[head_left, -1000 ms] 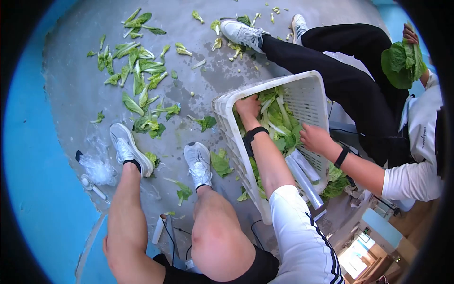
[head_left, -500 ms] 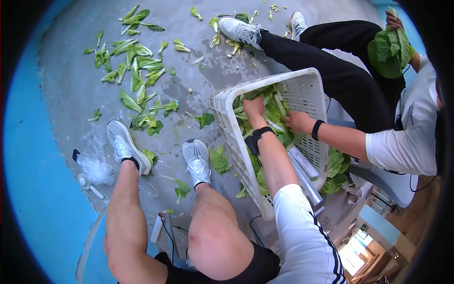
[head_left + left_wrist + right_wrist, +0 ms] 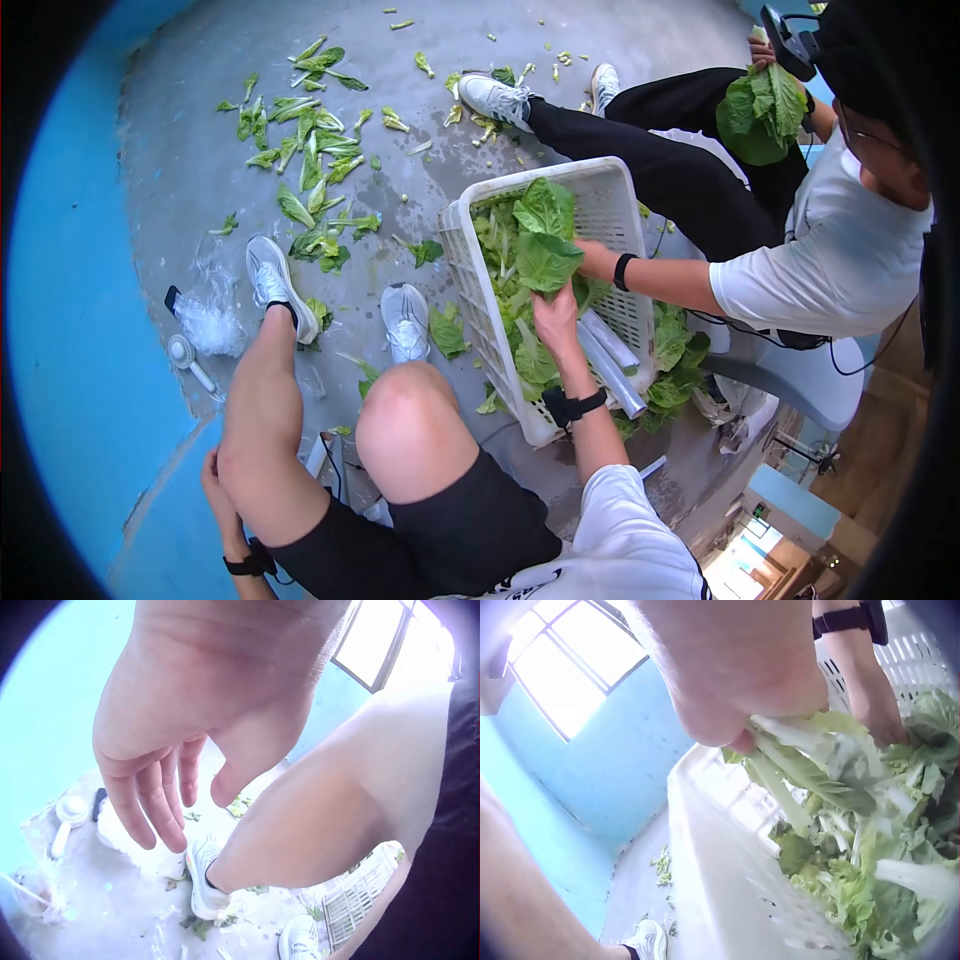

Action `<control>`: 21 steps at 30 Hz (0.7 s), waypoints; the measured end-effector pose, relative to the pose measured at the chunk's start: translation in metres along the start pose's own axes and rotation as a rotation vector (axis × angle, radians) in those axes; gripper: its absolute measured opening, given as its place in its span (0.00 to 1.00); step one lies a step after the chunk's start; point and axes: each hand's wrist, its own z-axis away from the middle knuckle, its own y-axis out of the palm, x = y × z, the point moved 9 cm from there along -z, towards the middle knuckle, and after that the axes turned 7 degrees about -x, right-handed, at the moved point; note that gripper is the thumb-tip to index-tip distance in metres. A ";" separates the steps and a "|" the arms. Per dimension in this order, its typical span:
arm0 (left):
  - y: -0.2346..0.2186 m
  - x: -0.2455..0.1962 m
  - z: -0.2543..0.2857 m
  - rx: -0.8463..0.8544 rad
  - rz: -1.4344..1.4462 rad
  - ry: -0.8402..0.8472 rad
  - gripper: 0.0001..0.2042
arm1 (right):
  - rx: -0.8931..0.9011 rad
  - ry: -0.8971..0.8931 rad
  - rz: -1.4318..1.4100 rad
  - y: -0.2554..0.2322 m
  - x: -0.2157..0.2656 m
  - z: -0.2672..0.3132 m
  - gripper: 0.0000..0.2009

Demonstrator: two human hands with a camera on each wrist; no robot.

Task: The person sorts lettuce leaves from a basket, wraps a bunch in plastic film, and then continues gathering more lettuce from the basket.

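Note:
My right hand (image 3: 556,315) grips the stalks of several leafy greens (image 3: 547,240), raised above the white slatted crate (image 3: 470,290). In the right wrist view, the pale stems (image 3: 780,780) stick out from under the hand. More loose leaves (image 3: 840,900) fill the crate. Hanging beside my left knee, my left hand (image 3: 202,712) has relaxed fingers and holds nothing. Another person's hand (image 3: 597,262) reaches into the crate beside the leaves I grip. Their other hand (image 3: 762,50) holds up a bunch of green leaves (image 3: 762,115).
Cut leaves (image 3: 310,135) lie scattered over the grey floor. Near my left shoe (image 3: 272,280) are crumpled clear plastic (image 3: 212,325) and a small white handheld fan (image 3: 190,360). Wrapped rolls (image 3: 612,365) rest in the crate's near corner, and more greens (image 3: 675,365) lie beyond it.
My right hand has come up out of the crate's far part, now with leaves in its grip. My left hand has come into the head view. The other person leans further in.

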 end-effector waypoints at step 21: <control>-0.058 -0.048 0.004 -0.227 0.278 0.195 0.13 | 0.415 0.201 0.545 -0.028 -0.156 0.112 0.25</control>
